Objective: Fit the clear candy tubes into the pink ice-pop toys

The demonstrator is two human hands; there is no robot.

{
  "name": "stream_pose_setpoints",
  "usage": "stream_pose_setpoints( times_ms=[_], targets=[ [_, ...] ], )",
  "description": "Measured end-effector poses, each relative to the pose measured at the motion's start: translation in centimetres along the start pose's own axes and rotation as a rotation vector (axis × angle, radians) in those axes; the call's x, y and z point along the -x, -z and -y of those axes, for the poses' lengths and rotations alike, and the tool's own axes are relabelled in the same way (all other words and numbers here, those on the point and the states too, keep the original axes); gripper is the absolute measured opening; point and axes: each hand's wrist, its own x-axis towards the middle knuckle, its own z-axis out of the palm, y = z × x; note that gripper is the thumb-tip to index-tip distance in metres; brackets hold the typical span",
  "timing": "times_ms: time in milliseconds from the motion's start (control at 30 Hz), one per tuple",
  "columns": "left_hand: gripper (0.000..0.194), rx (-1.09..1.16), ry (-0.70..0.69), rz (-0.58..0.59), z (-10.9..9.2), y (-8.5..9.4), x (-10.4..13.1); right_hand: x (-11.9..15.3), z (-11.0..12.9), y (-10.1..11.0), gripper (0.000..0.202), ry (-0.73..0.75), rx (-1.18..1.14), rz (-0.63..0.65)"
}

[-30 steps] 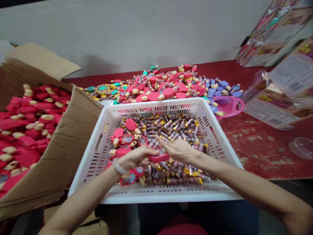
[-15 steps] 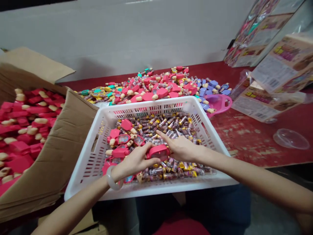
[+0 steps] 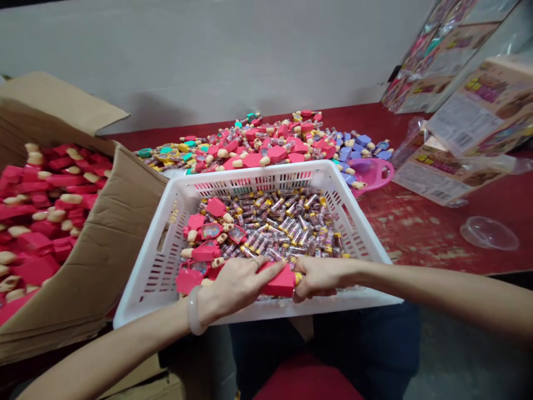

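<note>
My left hand (image 3: 233,286), with a pale bangle at its wrist, is closed round a pinkish-red plastic toy case (image 3: 280,282) over the front of the white basket (image 3: 260,169). At the case's right end my right hand (image 3: 320,274) pinches a small tube, of which only a yellow end (image 3: 298,278) shows, touching the case. Below both hands lie many clear tubes (image 3: 291,225) with yellow caps, filling the basket's middle and right. Several red cases with beige animal-like tips (image 3: 208,250) rest at its left side.
A cardboard box (image 3: 112,222) full of red cases stands at the left. Behind the basket is a heap of red, yellow, green and purple toys (image 3: 275,147), beside a pink scoop-like tray (image 3: 377,173). Printed boxes (image 3: 447,169) and a clear round lid (image 3: 489,232) are at right.
My right hand has come back from among the tubes to the case's right end, a yellow-ended tube now in it. My left hand has lowered slightly and turned the case.
</note>
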Motion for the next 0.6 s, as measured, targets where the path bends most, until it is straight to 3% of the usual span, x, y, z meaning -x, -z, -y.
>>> stream_pose_setpoints(
  times_ms=[33,67,133,200,233,300,400,467,533,600],
  targets=[
    [0.038,-0.071,-0.025,-0.042,0.0,-0.1,0.0,-0.1,-0.4,-0.1,0.024,0.006,-0.067,0.069],
    [0.039,-0.084,-0.018,-0.045,0.0,-0.2,0.0,-0.2,-0.8,-0.3,0.024,0.016,-0.061,0.055],
    [0.034,0.05,0.075,0.061,0.1,-0.1,-0.3,-0.3,-1.3,-0.5,0.018,0.064,0.151,-0.179],
    [0.038,0.295,0.202,0.284,0.1,0.0,-0.6,-0.1,-1.4,-0.5,0.017,0.115,0.461,-0.459],
    [0.042,0.396,0.243,0.382,0.0,0.1,-0.7,0.0,-1.3,-0.4,0.02,0.121,0.58,-0.52],
    [0.041,0.453,0.24,0.403,-0.4,0.0,-0.8,0.3,-1.0,0.0,0.017,0.099,0.651,-0.464],
    [0.038,0.207,0.064,0.128,-1.1,-0.8,-0.4,0.8,-0.8,0.4,0.023,0.033,0.367,-0.147],
    [0.043,-0.008,-0.019,0.04,-1.1,-1.7,0.0,0.9,-1.2,0.3,0.036,0.02,0.12,0.018],
    [0.046,-0.171,-0.032,0.05,-0.6,-2.2,0.1,0.9,-1.9,0.1,0.041,0.026,0.0,0.056],
    [0.045,-0.247,-0.001,0.02,0.4,-1.6,-0.4,0.9,-2.9,0.6,0.044,0.036,0.058,-0.08]
  ],
)
